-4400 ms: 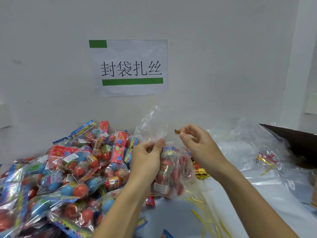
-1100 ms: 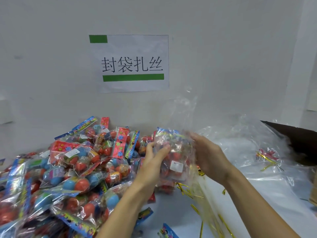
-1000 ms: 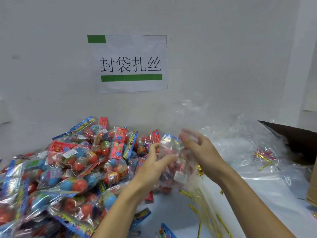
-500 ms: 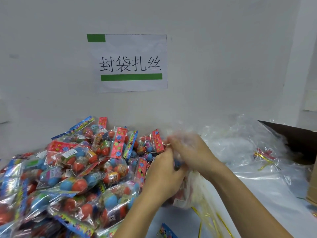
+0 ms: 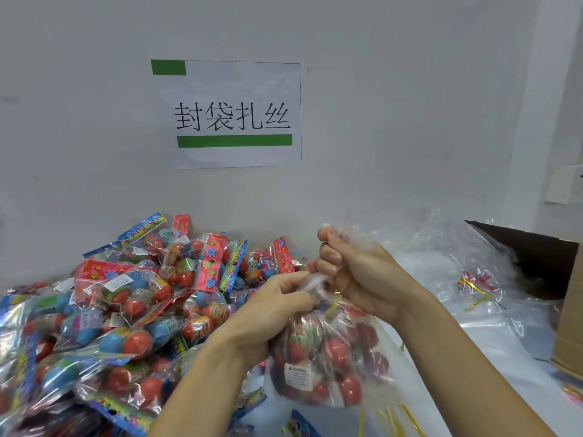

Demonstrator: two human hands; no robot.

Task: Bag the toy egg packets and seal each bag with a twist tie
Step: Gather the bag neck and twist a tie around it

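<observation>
Nearest, loose gold twist ties (image 5: 391,419) lie scattered on the white worktop (image 5: 492,370) at the bottom edge, just below the bag. Above them hangs a clear plastic bag (image 5: 325,357) stuffed with toy egg packets, red eggs showing through, a white warning label on its front. Bag held up off the worktop by its gathered neck.

Left hand (image 5: 271,313): fingers curled, pinching the bunched plastic at the neck, thumb on top. Right hand (image 5: 356,275): fingers closed into a fist around the twisted upper part of the bag, loose plastic sticking out above the knuckles. The two hands touch at the neck. Whether a tie is in either hand, cannot tell.

Left of the hands, a large pile of toy egg packets (image 5: 126,313), blue and red eggs in clear wrap with red and blue header cards, reaching back to the wall. Right of the hands, a heap of empty clear bags (image 5: 448,263) with a few more gold ties (image 5: 479,298) lying among them. Far right, an open cardboard box (image 5: 568,326).

Behind, on the white wall, a paper sign (image 5: 233,115) with green bars and four Chinese characters.
</observation>
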